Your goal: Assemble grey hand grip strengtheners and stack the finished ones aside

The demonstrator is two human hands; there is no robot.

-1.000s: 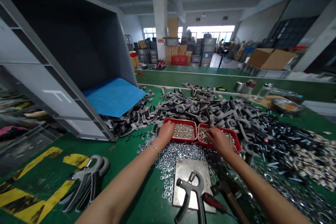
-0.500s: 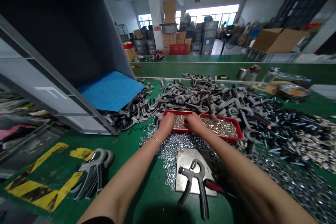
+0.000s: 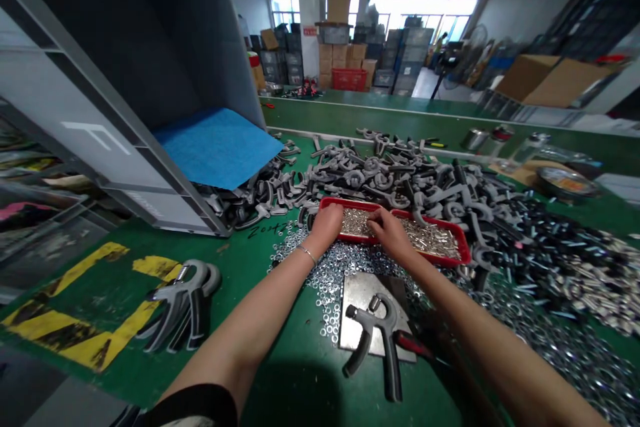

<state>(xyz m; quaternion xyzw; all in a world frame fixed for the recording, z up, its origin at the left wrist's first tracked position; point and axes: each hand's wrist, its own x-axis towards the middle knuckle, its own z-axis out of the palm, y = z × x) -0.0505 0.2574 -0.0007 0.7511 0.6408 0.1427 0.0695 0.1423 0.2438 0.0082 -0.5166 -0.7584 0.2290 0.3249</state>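
Two red trays are sitting end to end on the green table, their long axis running left to right across it, and both are holding small silver metal pieces. Two hands are working at them: the person's left hand is curling over the near rim of the left tray, fingers close together, while the right hand is reaching across, its fingers bunched and dipping into the pieces near where the trays meet (whether either is gripping anything, I cannot tell from here). A heap of hex nuts is spreading just below the trays, and a steel plate is lying among them, carrying one hand grip exerciser with its handles pointing toward the person. At least two more exercisers are lying to the left, and a large heap of grey grip handles is stretching beyond the trays.
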